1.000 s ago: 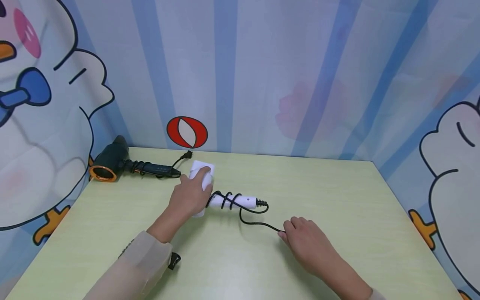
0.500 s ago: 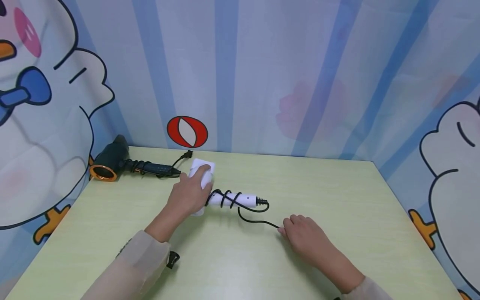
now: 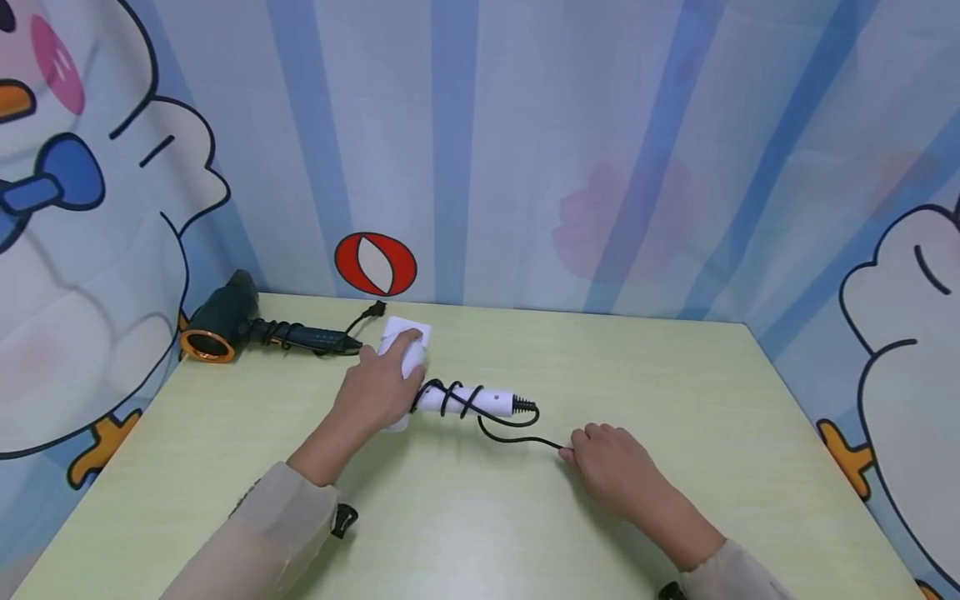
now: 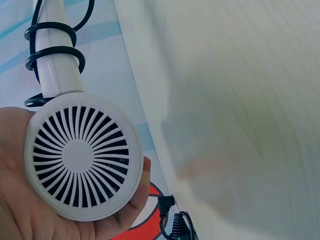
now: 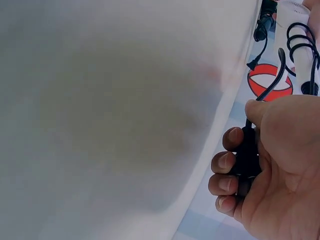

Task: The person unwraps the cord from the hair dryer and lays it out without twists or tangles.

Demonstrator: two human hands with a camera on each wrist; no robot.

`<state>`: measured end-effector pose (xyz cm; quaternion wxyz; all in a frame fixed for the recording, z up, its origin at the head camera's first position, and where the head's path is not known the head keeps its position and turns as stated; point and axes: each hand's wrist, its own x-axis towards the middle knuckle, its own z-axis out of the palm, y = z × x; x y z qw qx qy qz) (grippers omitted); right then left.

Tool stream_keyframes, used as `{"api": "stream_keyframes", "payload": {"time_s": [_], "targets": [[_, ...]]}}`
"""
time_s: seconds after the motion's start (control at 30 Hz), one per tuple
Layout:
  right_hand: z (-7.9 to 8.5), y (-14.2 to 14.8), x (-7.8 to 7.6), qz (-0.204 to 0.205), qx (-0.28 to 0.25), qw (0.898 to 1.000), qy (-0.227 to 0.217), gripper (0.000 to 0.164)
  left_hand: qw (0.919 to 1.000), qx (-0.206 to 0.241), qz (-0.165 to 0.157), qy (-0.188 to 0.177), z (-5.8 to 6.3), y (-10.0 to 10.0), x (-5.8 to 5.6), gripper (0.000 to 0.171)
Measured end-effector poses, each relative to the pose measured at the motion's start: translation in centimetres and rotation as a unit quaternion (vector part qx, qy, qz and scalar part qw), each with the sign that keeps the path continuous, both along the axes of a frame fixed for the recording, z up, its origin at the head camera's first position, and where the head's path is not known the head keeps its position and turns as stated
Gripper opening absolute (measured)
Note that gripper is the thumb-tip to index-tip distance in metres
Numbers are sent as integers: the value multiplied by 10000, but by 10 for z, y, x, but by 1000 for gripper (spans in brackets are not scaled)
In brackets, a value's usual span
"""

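Note:
A white hair dryer (image 3: pixel 492 402) lies across the middle of the table, its handle towards the right and a black cord (image 3: pixel 517 439) wound round that handle in several loops. My left hand (image 3: pixel 377 388) grips the dryer's body from above. In the left wrist view, the dryer's round slotted grille (image 4: pixel 77 156) faces the camera, with palm and fingers around it. A loose stretch of cord runs from the handle to my right hand (image 3: pixel 617 471). Curled fingers of that hand hold the black plug end (image 5: pixel 246 155), partly hidden in the right wrist view.
A dark green hair dryer (image 3: pixel 219 312) with an orange rim lies at the back left, its cord wrapped round the handle and its plug (image 3: pixel 377 309) pointing right. Printed cloth walls (image 3: pixel 510 167) stand behind and beside the table (image 3: pixel 675 392).
My right hand has moved slightly away from me, towards the back of the table, carrying the cord's end with it. The left hand stays nearly still on the white hair dryer.

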<state>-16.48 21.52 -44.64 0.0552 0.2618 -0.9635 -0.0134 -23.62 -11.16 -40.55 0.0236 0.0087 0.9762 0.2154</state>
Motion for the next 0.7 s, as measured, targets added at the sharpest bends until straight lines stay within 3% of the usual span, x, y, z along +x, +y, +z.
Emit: {"api": "stream_keyframes", "payload": {"time_s": [0.7], "targets": [[9,8,-37,-441,12,9990,13,36,9997,146,-198,27,6,3,8,55]]}}
